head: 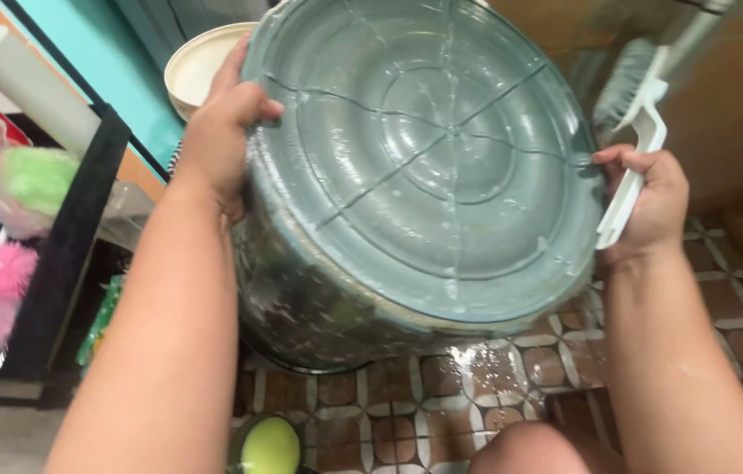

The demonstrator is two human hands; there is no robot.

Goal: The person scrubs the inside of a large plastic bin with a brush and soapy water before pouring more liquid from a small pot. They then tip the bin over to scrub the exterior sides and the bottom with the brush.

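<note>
A large grey-blue plastic tub [424, 167] is tipped with its ribbed, wet, soapy bottom facing me. My left hand [218, 132] grips its upper left edge. My right hand [652, 206] presses against the tub's right edge while holding the white handle of a scrubbing brush [630, 96], whose bristle head points up past the tub.
Wet brown and white tiled floor [442, 404] lies below. A white bowl [200, 61] sits behind the tub at top left. A black shelf frame [64, 254] with pink and green fluffy items stands at left. A yellow-green round object [268, 446] lies on the floor. My knee [538, 449] shows at bottom.
</note>
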